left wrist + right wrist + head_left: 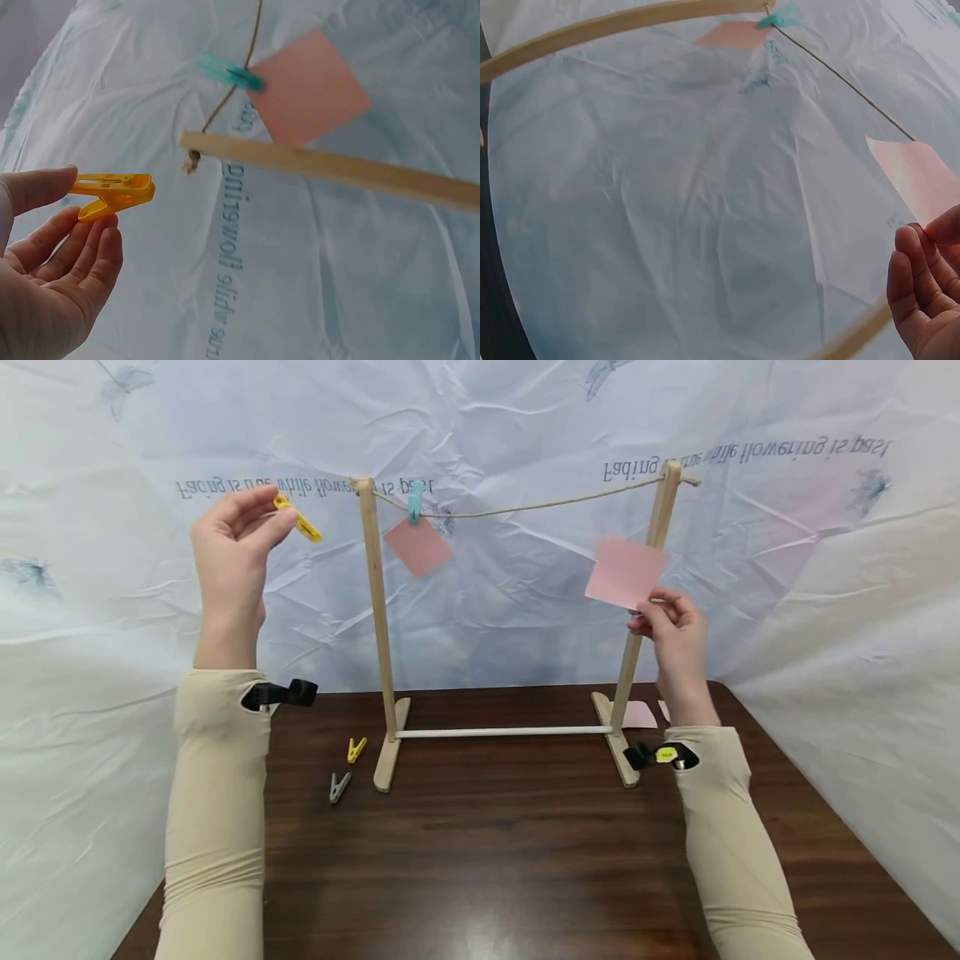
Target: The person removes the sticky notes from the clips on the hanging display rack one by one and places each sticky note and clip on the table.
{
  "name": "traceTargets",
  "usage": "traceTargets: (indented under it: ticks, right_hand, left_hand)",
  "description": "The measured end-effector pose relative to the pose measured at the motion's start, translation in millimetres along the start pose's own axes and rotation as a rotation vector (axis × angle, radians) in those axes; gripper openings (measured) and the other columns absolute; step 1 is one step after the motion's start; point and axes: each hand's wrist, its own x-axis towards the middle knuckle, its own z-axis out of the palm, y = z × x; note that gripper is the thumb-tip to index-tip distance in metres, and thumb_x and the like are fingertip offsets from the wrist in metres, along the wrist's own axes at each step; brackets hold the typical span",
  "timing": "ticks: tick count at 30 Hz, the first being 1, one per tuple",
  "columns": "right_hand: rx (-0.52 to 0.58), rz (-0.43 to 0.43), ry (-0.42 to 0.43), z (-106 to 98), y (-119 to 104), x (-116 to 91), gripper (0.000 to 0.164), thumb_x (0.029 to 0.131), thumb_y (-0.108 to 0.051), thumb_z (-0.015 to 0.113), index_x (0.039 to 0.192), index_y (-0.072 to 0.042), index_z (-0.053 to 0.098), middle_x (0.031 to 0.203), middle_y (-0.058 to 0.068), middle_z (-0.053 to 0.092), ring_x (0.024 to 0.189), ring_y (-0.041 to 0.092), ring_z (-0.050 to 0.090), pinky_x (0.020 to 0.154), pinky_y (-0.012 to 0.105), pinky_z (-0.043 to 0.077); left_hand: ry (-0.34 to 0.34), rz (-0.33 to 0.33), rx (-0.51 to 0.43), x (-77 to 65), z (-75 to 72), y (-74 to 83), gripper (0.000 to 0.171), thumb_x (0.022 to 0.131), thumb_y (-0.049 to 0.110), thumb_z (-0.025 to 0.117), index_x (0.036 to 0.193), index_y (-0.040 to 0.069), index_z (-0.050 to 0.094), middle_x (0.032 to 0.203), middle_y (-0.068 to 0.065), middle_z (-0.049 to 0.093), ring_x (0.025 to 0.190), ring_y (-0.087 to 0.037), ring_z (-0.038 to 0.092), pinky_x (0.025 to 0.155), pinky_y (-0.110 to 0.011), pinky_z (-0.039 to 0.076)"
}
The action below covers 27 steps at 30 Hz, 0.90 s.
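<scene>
Between thumb and fingers, my left hand (236, 539) pinches a yellow clothespin (298, 518), held up to the left of a wooden stand's left post (378, 610). In the left wrist view the handles of that clothespin (112, 191) lie between thumb and fingertips. My right hand (678, 631) pinches the lower corner of a pink square of paper (624, 570), raised in front of the right post. A string (525, 508) sags between the posts. Near its left end a teal clothespin (415, 503) holds another pink paper (418, 547) by a corner.
On the dark wooden table (480, 860) lie a yellow clothespin (356, 750) and a grey clothespin (339, 787), left of the stand's left foot (390, 760). More pink paper (637, 715) lies behind the right foot (618, 752). A white bar (502, 732) joins the posts low down.
</scene>
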Motion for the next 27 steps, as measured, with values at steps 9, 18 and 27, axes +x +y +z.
traceTargets:
  ticks: [9, 18, 27]
  right_hand:
    - [0.033, -0.003, 0.114, -55, -7, 1, 0.009, 0.093, 0.005, 0.067, 0.096, -0.003, 0.063, 0.075, 0.006, 0.067, 0.058, 0.013, 0.065, 0.06, 0.021, 0.056]
    - [-0.027, 0.064, 0.177, -105, -4, -6, 0.011, 0.091, 0.003, 0.069, 0.1, -0.001, 0.064, 0.076, 0.005, 0.069, 0.059, 0.013, 0.066, 0.059, 0.02, 0.056]
    - [-0.229, 0.164, 0.212, -142, 11, -24, 0.008, 0.095, -0.003, 0.067, 0.101, -0.007, 0.064, 0.079, -0.003, 0.07, 0.06, 0.008, 0.067, 0.059, 0.015, 0.054]
  left_hand:
    - [0.037, -0.091, 0.079, -12.5, -44.9, -14.7, 0.026, 0.081, -0.006, 0.081, 0.106, 0.001, 0.075, 0.096, -0.007, 0.07, 0.087, -0.015, 0.068, 0.072, -0.018, 0.058]
    - [0.062, -0.193, 0.159, -23.6, -81.1, -38.9, 0.024, 0.082, -0.005, 0.079, 0.105, 0.002, 0.076, 0.096, -0.002, 0.074, 0.086, -0.011, 0.069, 0.071, -0.016, 0.056]
    - [0.079, -0.278, 0.375, -39.2, -104.1, -62.9, 0.036, 0.084, -0.007, 0.076, 0.118, 0.004, 0.073, 0.096, 0.01, 0.071, 0.095, -0.008, 0.059, 0.077, -0.01, 0.05]
